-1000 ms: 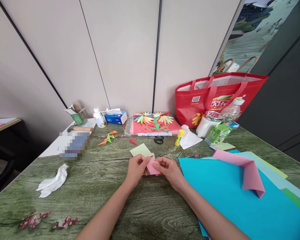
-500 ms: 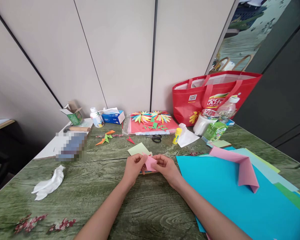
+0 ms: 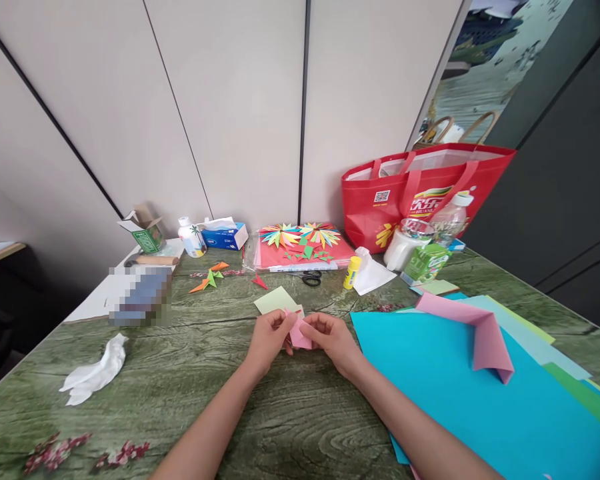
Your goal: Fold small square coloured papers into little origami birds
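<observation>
"Fingers [image 3: 286, 325] clamped on a small pink folded paper [image 3: 301, 339], two bare hands work over a green wood-grain table [image 3: 290, 433]. How is the grip shared?"

"Left hand [image 3: 266, 341] pinches the paper's left side, thumb on top; right hand [image 3: 334, 339] grips its right edge between thumb and bent fingers. Both pinches are closed on the paper. Some fingertips are hidden behind it."

"And where does the pink paper sit?"

"Front and center, between the two hands, near the middle of the table. A pale green sheet [image 3: 275, 300] lies flat just beyond the hands, partly covered by them."

"What is pictured behind?"

"A small red paper shape [image 3: 259, 282], black-handled scissors [image 3: 311, 279] and an upright yellow glue stick [image 3: 351, 273], with a white tissue [image 3: 373, 275] beside the stick. Farther back, two many-colored paper fans [image 3: 280, 236] rest on a red pack [image 3: 270, 258], with green paper shapes [image 3: 307, 253] in front of them."

"To the right?"

"A large blue sheet [image 3: 445, 393] spreads near the right hand, a bent pink strip [image 3: 489, 337] lying across it. A red shopping bag [image 3: 367, 213] stands at the back, against the pale wall [image 3: 250, 120]."

"To the left?"

"Orange and green folded pieces [image 3: 211, 279] lie on the table, a blue tissue box [image 3: 226, 237] beyond them next to a white bottle [image 3: 192, 239]. A crumpled tissue [image 3: 97, 373] lies nearer the camera, well apart from the left hand."
</observation>
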